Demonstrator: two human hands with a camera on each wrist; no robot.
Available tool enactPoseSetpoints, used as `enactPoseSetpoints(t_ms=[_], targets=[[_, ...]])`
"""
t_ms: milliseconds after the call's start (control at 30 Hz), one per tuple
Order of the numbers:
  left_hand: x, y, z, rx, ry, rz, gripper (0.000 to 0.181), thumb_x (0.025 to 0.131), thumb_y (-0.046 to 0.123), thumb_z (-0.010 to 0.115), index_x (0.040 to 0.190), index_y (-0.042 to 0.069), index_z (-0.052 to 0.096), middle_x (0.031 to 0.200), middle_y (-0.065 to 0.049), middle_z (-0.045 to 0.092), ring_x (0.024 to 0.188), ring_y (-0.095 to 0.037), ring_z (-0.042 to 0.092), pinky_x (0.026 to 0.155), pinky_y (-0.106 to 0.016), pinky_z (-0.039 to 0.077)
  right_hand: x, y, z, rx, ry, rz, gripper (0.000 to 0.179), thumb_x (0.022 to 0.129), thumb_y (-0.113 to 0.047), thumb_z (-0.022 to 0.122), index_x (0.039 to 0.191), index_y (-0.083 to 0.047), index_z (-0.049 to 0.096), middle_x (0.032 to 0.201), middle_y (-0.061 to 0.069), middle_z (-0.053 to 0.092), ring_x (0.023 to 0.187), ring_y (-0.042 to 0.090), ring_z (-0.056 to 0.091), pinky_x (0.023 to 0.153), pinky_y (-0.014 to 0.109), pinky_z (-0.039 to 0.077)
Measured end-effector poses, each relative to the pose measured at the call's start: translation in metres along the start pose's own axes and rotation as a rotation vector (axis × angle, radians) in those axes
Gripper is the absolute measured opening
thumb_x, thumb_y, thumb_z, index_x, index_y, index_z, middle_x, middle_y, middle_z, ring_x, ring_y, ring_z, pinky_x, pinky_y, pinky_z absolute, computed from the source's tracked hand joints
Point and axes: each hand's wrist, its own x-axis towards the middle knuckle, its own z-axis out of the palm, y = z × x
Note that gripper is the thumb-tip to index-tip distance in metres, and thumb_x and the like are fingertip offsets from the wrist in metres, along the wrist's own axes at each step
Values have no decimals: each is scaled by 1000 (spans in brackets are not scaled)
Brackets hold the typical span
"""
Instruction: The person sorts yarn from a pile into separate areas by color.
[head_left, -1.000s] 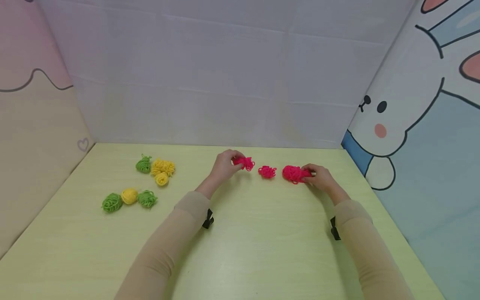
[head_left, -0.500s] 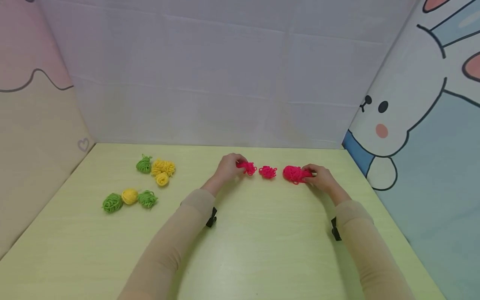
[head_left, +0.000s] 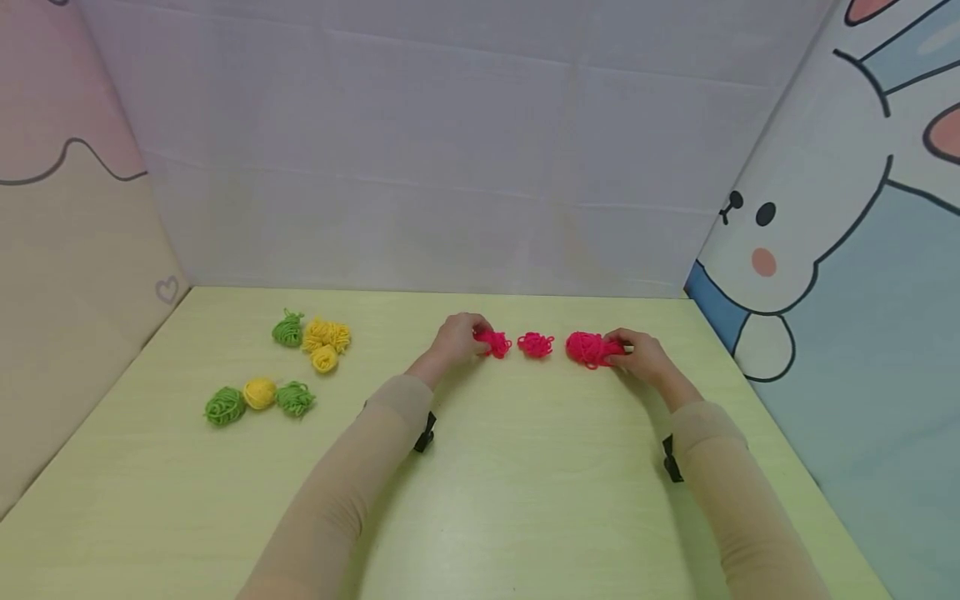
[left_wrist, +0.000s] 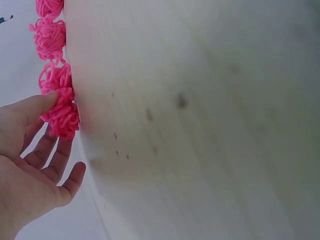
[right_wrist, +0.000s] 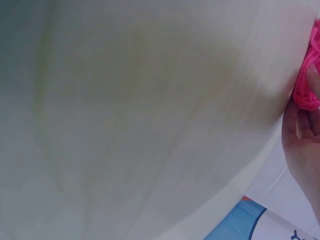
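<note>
The left hand (head_left: 455, 340) pinches the left pink yarn (left_wrist: 63, 121), the right hand (head_left: 640, 353) grips the right pink yarn (right_wrist: 304, 96), both towards the worktop's (head_left: 540, 483) far side; light holds should avoid snagging or nudging the middle ball (head_left: 536, 345).

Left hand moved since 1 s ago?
Yes: the left hand has shifted down and slightly right in the head view, judged against the table's back edge.

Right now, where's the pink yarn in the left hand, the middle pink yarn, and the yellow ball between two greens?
Pink yarn (left_wrist: 64, 121) in left hand (left_wrist: 32, 180): left wrist view, its lower loops.
Middle yarn (head_left: 536, 345): head view, its centre.
Yellow ball (head_left: 259, 393): head view, its middle.
</note>
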Motion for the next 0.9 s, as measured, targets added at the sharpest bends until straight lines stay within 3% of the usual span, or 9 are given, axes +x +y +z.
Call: enactPoseSetpoints(t_ms=[300,633,900], targets=[[-4,1,-4,3,-9,-20,30,85,14,71,113,9,65,110,-6,61,99,-22,55,88,-32,50,0,-3,1,7,-4,-3,32,90,-7,62,120,-1,55,124,24,52,119,42,45,99,51,43],[-7,2,-17,37,8,46,39,84,18,72,120,7,62,117,-8,61,110,-28,54,94,-36,47,0,-2,0,9,-20,30,33,91,-8,61,122,-1,53,126,24,50,121,43,42,100,51,42],[-23,12,-34,29,18,57,44,85,20,71,124,6,59,121,-10,60,114,-27,51,97,-39,46,1,0,0,10,-21,41,33,91,-8,60,123,-3,53,128,24,49,122,42,41,101,51,41]])
